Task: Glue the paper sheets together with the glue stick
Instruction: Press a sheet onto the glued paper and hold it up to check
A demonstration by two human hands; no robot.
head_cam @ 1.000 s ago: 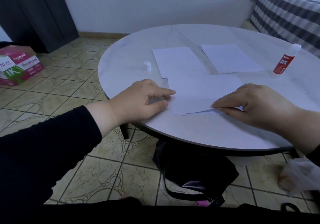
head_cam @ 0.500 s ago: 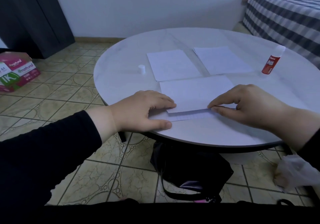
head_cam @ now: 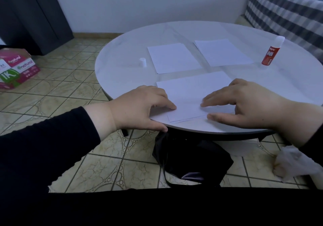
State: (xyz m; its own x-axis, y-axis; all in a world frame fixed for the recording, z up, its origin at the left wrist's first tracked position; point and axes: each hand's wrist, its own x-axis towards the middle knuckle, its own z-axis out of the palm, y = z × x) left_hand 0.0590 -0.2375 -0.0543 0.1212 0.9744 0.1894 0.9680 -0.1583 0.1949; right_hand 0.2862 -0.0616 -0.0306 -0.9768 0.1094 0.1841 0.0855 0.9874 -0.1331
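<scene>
Nearest you, your left hand (head_cam: 139,107) now rests at the table's (head_cam: 122,72) front rim, thumb hooked over the edge and fingertips pressing the near left corner of the stacked paper sheets (head_cam: 190,93); a second ago it lay further left, its fingers only reaching the sheet's edge. Your right hand (head_cam: 244,103) has changed too: the pinch it had on the sheet's near edge is gone, and its fingers now lie fairly straight and spread flat on the top sheet, thumb along the table beside it. Neither hand holds anything; both press. The top sheet, which stood lifted and offset, now lies down on the one beneath, with just a thin sliver of the lower sheet showing at the near edge. You seem to be in the pressing-down step, so smooth outward to seat the bond. Further back lie two separate sheets (head_cam: 174,58), untouched, with a small white cap (head_cam: 142,62) to their left. Farthest right stands the glue stick (head_cam: 271,52), upright and well apart from your hands.
</scene>
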